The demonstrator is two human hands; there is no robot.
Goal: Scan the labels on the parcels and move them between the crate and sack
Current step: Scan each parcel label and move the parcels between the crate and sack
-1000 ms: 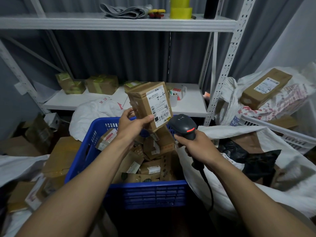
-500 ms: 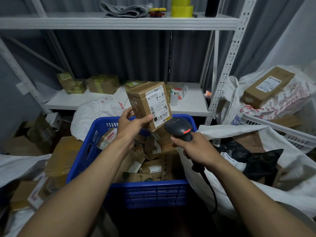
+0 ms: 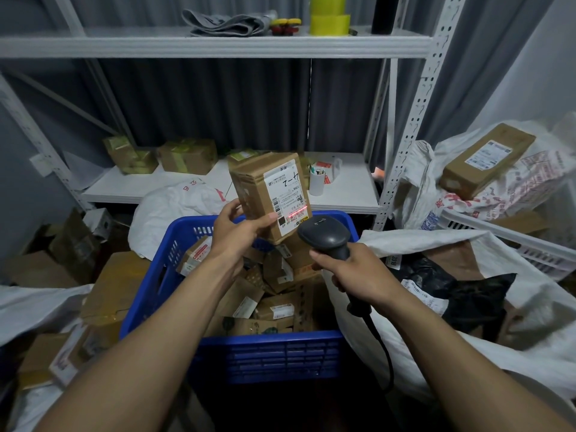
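Observation:
My left hand (image 3: pixel 241 227) holds a brown cardboard parcel (image 3: pixel 258 188) upright above the blue crate (image 3: pixel 274 357), its white label facing me. My right hand (image 3: pixel 355 272) grips a black corded barcode scanner (image 3: pixel 324 236) just below and right of the parcel. A red scan line lies across the barcode at the bottom of the label. The crate holds several small cardboard parcels. An open white sack (image 3: pixel 420 332) lies to the right of the crate, with dark bags and a brown parcel inside.
A white metal shelf rack (image 3: pixel 414 126) stands behind the crate, with taped boxes on its lower shelf (image 3: pixel 124 188). More boxes (image 3: pixel 115 288) lie on the floor at left. A white basket (image 3: pixel 530 244) and a long parcel (image 3: pixel 486 157) on a printed sack sit at right.
The scanner has moved up and closer to the parcel's label, and a red scan line now shows on the barcode. The parcel stays held at about the same spot.

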